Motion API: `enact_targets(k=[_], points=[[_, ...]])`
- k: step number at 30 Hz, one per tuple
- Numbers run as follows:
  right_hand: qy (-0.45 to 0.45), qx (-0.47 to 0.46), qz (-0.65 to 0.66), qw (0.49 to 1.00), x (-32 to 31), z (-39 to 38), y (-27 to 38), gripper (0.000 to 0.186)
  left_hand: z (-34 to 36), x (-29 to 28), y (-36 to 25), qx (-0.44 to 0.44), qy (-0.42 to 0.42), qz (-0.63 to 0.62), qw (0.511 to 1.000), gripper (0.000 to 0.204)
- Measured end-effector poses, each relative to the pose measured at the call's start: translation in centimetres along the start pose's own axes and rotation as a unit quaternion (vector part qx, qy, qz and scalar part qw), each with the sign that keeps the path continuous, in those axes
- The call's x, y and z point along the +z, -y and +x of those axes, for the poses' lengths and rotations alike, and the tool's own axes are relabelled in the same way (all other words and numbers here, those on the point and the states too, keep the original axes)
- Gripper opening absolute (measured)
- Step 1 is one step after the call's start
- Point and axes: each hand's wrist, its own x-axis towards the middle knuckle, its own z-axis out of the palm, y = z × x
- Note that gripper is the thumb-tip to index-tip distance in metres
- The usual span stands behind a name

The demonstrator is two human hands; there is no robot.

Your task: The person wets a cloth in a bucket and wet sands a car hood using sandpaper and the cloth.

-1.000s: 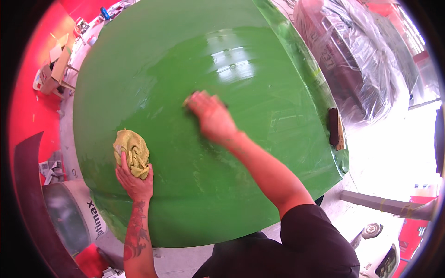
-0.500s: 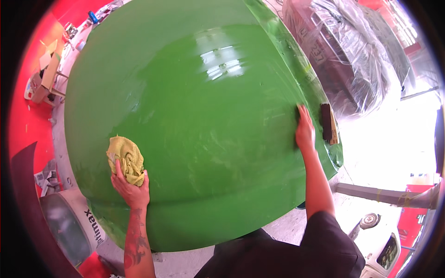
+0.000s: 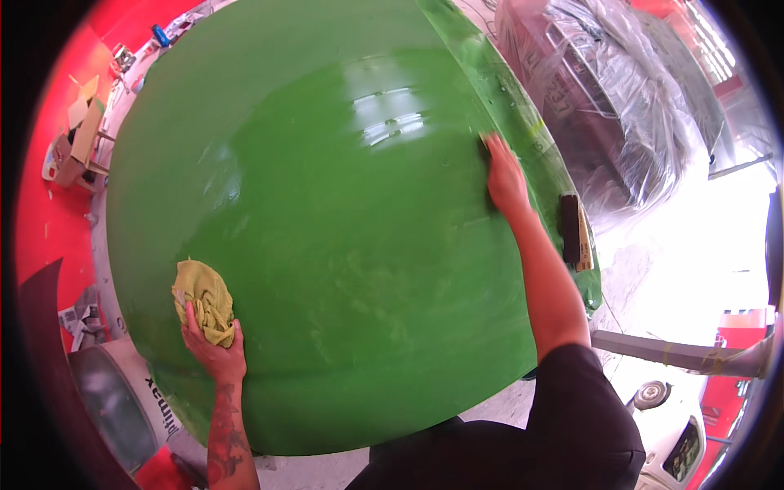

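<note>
A large, curved green panel, shaped like a car hood, fills the middle and has a glossy, wet-looking patch. At its lower left my left hand holds a crumpled yellow cloth against the surface, fingers bent round its near side. My right hand presses on the panel near its right edge, fingers together and pointing away from me. A thin yellowish edge shows at those fingertips; the rest of whatever lies under them is hidden.
On the panel's right margin lies a dark block with a pale strip beside it. Beyond stands a vehicle under clear plastic sheeting. A grey padded bar is at right, with a white vehicle below. A cardboard box is at left.
My right hand has slid away from me and slightly left along the panel's right side. The left hand and the yellow cloth sit a little lower and further left.
</note>
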Motion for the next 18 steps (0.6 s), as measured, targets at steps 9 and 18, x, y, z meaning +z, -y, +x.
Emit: enact_targets(k=[9, 18], points=[[-0.01, -0.013, -0.061, 0.998, 1.1, 3.7, -0.6, 0.045, -0.2, 0.3, -0.9, 0.0, 0.018, 0.03, 0.999, 0.087], [0.009, -0.082, 0.025, 0.996, 4.7, 9.2, -2.0, 0.04, -0.7, 0.0, 0.2, -0.009, 0.024, 0.045, 0.999, 0.088]])
